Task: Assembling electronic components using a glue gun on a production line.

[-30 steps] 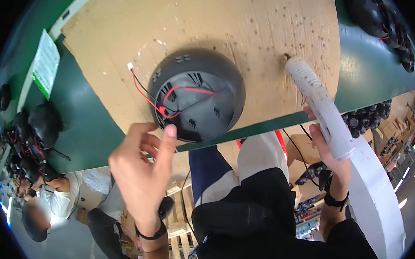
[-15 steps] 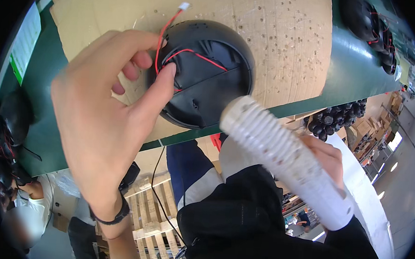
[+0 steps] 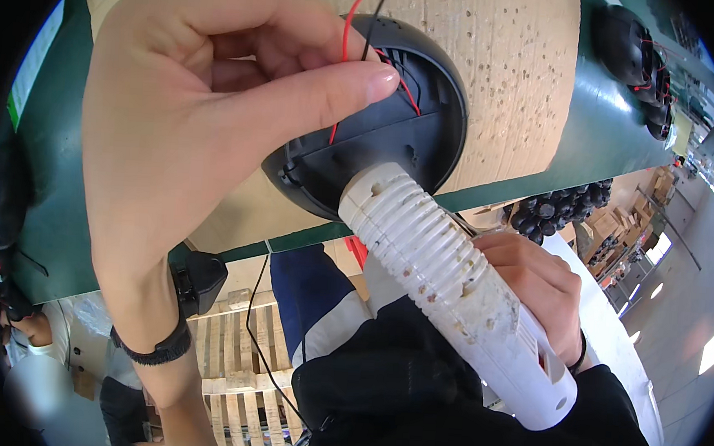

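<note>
A round black plastic housing (image 3: 453, 90), its hollow inside facing up, lies on the cardboard near the table's front edge. Thin red and black wires (image 3: 348, 28) come out of it and loop up over its far rim. My left hand (image 3: 191, 123) is above the housing's left side, thumb and forefinger closed on the wires. In my right hand (image 3: 537, 287) is a white, stained, tube-shaped hand tool with a ribbed front (image 3: 428, 260). The tool's tip is over the housing's near edge; whether they touch I cannot tell.
A cardboard sheet (image 3: 505, 77) covers part of the green table (image 3: 600, 123). More black housings with red wires (image 3: 629, 56) sit at the far right. Many round black parts (image 3: 558, 209) are piled beyond the edge. A wooden pallet (image 3: 238, 355) stands below; another person's arm (image 3: 36, 330) shows at lower left.
My left hand has moved right and upward, lifting the wires so that their white connector is out of sight. The tool has shifted a little left, and the housing slightly right.
</note>
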The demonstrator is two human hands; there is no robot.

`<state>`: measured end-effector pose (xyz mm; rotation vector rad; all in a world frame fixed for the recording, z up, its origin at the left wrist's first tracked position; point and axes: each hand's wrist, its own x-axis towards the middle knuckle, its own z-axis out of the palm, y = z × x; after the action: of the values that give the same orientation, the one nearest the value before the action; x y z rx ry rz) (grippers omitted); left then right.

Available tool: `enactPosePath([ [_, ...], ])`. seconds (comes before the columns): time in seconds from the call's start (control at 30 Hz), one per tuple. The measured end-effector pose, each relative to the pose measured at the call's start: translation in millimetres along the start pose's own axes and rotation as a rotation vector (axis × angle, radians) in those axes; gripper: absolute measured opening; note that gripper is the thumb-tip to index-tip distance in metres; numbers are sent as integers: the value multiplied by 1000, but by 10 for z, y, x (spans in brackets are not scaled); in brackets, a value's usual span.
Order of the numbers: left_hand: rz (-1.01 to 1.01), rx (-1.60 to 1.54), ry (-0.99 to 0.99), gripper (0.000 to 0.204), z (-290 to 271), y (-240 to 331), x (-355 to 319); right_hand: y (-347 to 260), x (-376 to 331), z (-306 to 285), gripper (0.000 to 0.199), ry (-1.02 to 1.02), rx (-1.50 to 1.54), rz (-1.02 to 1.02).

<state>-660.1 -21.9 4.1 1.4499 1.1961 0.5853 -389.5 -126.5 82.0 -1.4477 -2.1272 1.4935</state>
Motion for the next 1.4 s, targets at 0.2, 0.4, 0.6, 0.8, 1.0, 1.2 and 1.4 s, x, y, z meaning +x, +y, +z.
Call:
enactPosePath([
  [0.2, -35, -165, 31, 10, 39, -68, 6, -66, 74, 31, 32, 9, -38, -13],
  [0.4, -15, -165, 25, 10, 37, -87, -5, -92, 98, 92, 28, 55, -139, -31],
  [0.6, -21, -174, 25, 10, 33, -85, -14, -122, 80, 123, 26, 71, -192, -43],
  [0.8, -29, -211, 22, 10, 20, -72, -23, -138, 78, 129, 26, 68, -203, -35],
  [1.0, -43, -112, 93, 12, 20, -56, -118, -131, 55, 98, 26, 36, -213, -7],
  [1.2, 143, -77, 0, 16, -194, -85, -390, -108, 39, 85, 25, 51, -213, -14],
  [1.4, 138, -76, -38, 22, -248, -70, -544, -101, 73, 62, 24, 51, -209, -64],
])
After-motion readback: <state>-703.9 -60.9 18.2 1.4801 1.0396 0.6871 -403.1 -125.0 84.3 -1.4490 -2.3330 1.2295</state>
